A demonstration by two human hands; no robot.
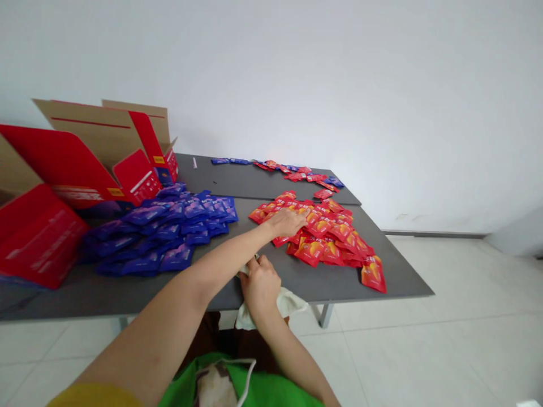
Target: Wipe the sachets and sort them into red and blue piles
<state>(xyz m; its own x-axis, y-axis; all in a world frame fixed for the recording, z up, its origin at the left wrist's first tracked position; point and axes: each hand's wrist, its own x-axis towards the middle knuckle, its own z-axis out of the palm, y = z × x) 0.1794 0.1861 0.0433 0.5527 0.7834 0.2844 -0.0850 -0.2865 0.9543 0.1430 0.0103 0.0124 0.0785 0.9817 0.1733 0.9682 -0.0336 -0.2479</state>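
My left hand (289, 222) reaches across over my right forearm to a heap of red sachets (320, 227) with an orange fruit print. Its fingers are partly stretched and touch the sachets on top; none is visibly lifted. Near the table's front edge, my right hand (261, 284) is closed around the gathered neck of a whitish cloth bag (291, 302), which hangs at the edge. What the bag holds is hidden. A heap of blue-purple sachets (169, 223) lies to the left of both hands.
Open red cartons (95, 169) with raised brown flaps stand at the left. Rows of blue and red sachets (271, 165) lie along the back of the dark table (237, 181). A single red sachet (374, 274) sits by the front right edge. Behind is a white wall.
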